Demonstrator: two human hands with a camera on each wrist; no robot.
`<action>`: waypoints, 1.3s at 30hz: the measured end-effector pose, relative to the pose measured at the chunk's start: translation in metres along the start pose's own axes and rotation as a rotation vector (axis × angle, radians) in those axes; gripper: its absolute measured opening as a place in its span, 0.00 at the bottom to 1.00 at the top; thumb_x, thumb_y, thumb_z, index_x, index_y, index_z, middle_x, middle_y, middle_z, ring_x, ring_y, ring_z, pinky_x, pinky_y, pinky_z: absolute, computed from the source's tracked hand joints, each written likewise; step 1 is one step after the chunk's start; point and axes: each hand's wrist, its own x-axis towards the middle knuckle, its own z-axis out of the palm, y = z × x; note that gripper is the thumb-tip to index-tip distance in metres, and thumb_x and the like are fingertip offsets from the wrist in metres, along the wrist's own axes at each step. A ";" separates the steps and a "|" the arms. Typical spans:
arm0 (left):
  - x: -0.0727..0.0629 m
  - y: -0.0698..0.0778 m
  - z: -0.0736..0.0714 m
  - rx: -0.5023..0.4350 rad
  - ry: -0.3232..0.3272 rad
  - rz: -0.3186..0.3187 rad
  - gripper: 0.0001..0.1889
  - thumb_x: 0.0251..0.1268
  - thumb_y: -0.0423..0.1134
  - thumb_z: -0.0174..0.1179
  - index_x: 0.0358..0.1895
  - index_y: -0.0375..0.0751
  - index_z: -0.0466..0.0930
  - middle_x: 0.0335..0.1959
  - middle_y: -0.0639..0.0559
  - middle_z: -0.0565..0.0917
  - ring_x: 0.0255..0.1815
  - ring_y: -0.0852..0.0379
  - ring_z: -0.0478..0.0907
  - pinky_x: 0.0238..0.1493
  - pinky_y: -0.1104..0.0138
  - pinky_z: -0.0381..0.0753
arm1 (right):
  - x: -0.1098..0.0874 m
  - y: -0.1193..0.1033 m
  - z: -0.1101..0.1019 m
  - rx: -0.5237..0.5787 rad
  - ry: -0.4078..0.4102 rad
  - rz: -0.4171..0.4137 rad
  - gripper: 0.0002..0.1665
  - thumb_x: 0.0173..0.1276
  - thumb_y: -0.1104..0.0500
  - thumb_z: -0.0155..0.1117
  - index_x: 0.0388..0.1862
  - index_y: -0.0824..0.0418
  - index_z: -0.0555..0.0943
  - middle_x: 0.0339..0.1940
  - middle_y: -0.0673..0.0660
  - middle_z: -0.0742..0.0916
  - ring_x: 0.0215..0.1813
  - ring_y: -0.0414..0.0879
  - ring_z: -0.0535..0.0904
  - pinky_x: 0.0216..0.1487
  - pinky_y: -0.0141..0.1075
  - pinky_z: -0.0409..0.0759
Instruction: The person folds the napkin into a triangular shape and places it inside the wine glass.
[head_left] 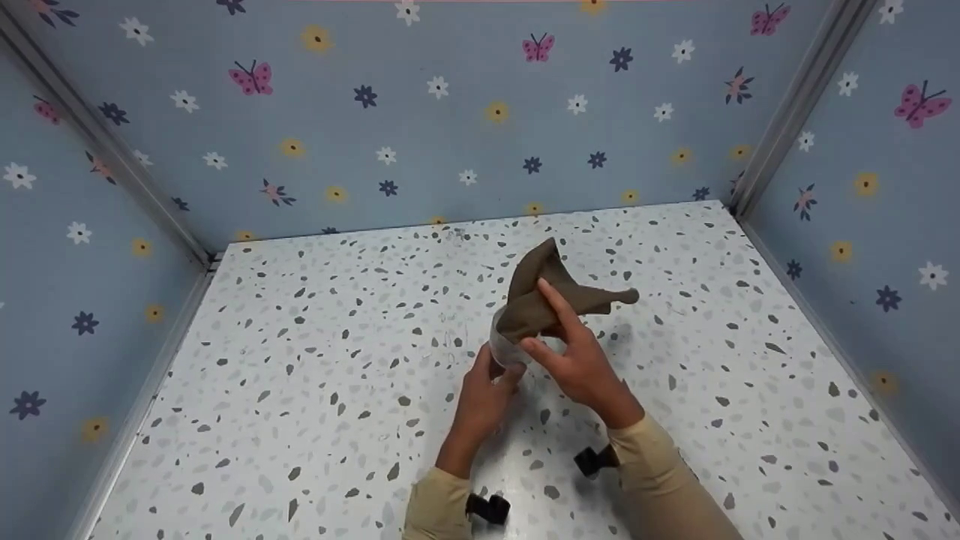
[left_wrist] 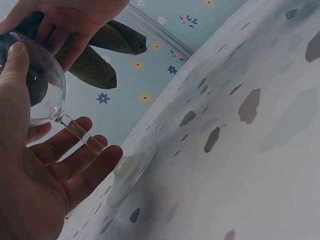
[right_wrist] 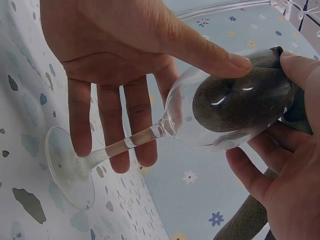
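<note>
A clear stemmed wine glass (right_wrist: 182,112) is tilted, its round foot near the tabletop. My left hand (head_left: 484,397) holds it, thumb on the bowl and other fingers behind the bowl and stem. A brown-grey cloth (head_left: 536,304) is stuffed into the bowl, and its loose folds spread out beyond the rim. At the mouth of the glass my right hand (head_left: 589,367) grips the cloth between thumb and fingers. In the right wrist view, some of its fingertips touch the outside of the bowl. The part of the cloth under the right palm is hidden.
The white speckled tabletop (head_left: 300,360) spreads beneath both hands. Blue panels (head_left: 442,127) with flowers and butterflies enclose it at the back and sides, joined by metal corner posts (head_left: 795,97). Black wrist mounts (head_left: 491,510) stick out near both sleeves.
</note>
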 end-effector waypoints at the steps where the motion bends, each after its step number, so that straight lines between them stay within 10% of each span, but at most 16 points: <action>1: 0.000 0.000 0.000 -0.005 -0.001 -0.002 0.31 0.71 0.58 0.59 0.70 0.47 0.67 0.58 0.49 0.81 0.56 0.53 0.79 0.49 0.60 0.82 | 0.000 0.002 0.000 -0.001 0.002 -0.007 0.49 0.70 0.66 0.67 0.83 0.56 0.53 0.75 0.60 0.68 0.62 0.50 0.77 0.61 0.48 0.75; 11: 0.000 0.004 0.001 -0.019 -0.006 -0.002 0.34 0.70 0.60 0.59 0.71 0.45 0.68 0.60 0.47 0.80 0.59 0.51 0.78 0.50 0.61 0.82 | -0.002 0.003 -0.002 -0.018 0.031 -0.042 0.48 0.71 0.60 0.67 0.83 0.48 0.52 0.76 0.55 0.67 0.61 0.45 0.77 0.58 0.46 0.77; 24: -0.002 0.002 -0.002 0.007 -0.004 -0.021 0.32 0.71 0.60 0.59 0.71 0.47 0.68 0.59 0.49 0.80 0.60 0.52 0.77 0.55 0.56 0.78 | -0.003 -0.030 0.003 0.047 0.068 -0.005 0.51 0.69 0.67 0.67 0.81 0.66 0.46 0.74 0.68 0.66 0.59 0.52 0.76 0.57 0.56 0.75; 39: -0.001 0.000 -0.003 0.011 -0.014 -0.006 0.31 0.71 0.61 0.57 0.70 0.48 0.68 0.62 0.49 0.79 0.62 0.52 0.76 0.57 0.56 0.78 | -0.005 0.002 0.019 0.107 0.244 -0.083 0.43 0.61 0.76 0.70 0.68 0.68 0.57 0.56 0.65 0.74 0.50 0.54 0.81 0.53 0.41 0.78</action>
